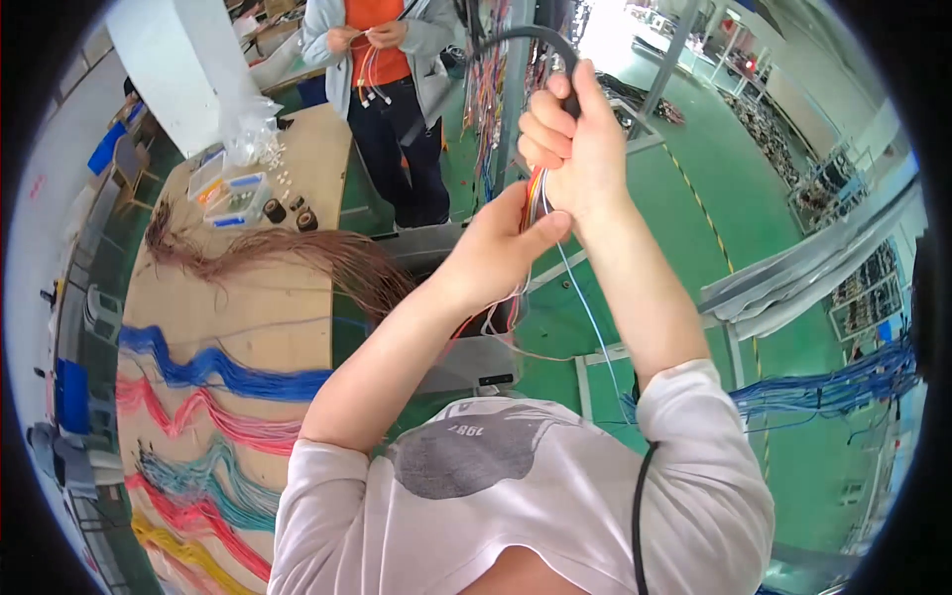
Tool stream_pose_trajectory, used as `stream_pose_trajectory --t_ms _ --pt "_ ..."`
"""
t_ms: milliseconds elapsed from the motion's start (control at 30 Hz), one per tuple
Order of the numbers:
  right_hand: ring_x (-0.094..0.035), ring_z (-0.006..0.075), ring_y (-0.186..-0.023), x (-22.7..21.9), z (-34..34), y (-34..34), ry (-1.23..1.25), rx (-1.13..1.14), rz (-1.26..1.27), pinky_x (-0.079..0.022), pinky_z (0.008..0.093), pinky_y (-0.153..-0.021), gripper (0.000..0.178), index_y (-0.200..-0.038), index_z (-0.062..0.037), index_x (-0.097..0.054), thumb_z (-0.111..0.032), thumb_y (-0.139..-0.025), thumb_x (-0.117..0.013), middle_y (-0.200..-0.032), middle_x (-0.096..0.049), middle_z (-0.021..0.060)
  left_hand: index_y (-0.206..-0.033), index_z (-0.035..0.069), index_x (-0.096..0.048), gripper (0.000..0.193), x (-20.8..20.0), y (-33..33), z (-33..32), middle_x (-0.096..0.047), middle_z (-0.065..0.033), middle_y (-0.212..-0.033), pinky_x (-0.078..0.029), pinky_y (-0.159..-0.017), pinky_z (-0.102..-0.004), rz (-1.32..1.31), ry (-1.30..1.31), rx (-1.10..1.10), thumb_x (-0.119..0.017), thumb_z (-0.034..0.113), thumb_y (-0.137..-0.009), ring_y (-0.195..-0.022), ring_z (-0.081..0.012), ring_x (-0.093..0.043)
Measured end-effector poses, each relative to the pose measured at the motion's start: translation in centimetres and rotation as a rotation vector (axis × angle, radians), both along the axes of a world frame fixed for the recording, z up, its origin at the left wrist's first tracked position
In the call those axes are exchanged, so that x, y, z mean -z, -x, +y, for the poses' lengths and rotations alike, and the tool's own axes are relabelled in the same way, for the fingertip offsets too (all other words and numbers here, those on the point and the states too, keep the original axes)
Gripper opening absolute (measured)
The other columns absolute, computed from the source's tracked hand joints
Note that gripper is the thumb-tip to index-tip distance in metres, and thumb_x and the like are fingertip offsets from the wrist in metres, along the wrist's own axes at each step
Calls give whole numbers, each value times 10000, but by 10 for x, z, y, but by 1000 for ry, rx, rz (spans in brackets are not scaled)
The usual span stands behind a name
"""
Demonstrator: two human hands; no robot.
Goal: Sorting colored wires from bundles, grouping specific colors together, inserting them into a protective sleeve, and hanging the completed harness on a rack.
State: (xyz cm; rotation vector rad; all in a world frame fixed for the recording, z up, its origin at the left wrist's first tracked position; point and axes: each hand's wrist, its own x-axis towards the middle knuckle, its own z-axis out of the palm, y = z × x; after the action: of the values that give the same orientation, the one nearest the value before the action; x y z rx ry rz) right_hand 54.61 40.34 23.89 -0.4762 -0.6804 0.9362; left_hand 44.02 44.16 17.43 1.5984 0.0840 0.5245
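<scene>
Both my arms reach up and ahead. My right hand (580,149) is closed round a thick black cable (540,33) that arches out of the top of the fist to the left. Just below it, my left hand (501,238) wraps round a bundle of thin wires (535,198) in orange, white, grey and other colours. The wires' upper ends run up into the right hand, where the fingers hide how they meet the cable. Loose wires hang below the left hand, and a long light blue wire (585,288) trails down to the right.
A wooden table (228,307) on the left bears brown wires (288,253), blue wires (228,372) and pink wires (213,412), plus a clear plastic box (238,198). Beyond it a person (382,89) holds wires. More blue wires (823,397) lie at right.
</scene>
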Motion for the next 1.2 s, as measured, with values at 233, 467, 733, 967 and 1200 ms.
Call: stream_pose_trajectory --t_ms 233,467,733,967,1200 --pt "-211 65 -404 14 1 -21 -124 113 152 -185 196 -368 320 -658 -116 -422 -354 -870 -389 -493 -267 -39 -995 64 -488 229 23 9 -8 -522 -30 -973 -364 -823 -324 41 751 383 -484 239 -848 -994 -142 -468" --pt "-209 83 -411 13 -12 -16 9 513 33 -179 223 -387 343 -626 -122 -364 -364 -869 -384 -490 -275 -26 -931 34 -478 170 34 -16 -35 -537 -45 -872 -437 -717 -276 200 800 357 -455 186 -858 -773 -154 -553" --pt "-249 114 -419 21 -47 -53 -16 607 111 -229 258 -414 348 -620 -121 -339 -370 -846 -426 -495 -282 -10 -862 60 -469 172 22 -16 -52 -452 -7 -692 -401 -581 -273 62 1016 600 -410 222 -875 -575 -131 -459" --pt "-251 61 -387 16 -73 -80 -51 131 390 -230 182 -340 324 -607 -88 -346 -267 -875 -383 -482 -252 -42 -799 63 -439 231 30 2 -44 -311 43 -589 -187 -390 -185 150 814 413 -349 249 -903 -445 -35 -231" --pt "-191 44 -370 32 -43 -12 305 164 180 -145 188 -330 334 -598 -137 -360 -336 -861 -419 -468 -230 -61 -828 40 -455 235 21 5 -33 -347 24 -593 -227 -405 -196 208 657 282 -350 237 -903 -459 -48 -280"
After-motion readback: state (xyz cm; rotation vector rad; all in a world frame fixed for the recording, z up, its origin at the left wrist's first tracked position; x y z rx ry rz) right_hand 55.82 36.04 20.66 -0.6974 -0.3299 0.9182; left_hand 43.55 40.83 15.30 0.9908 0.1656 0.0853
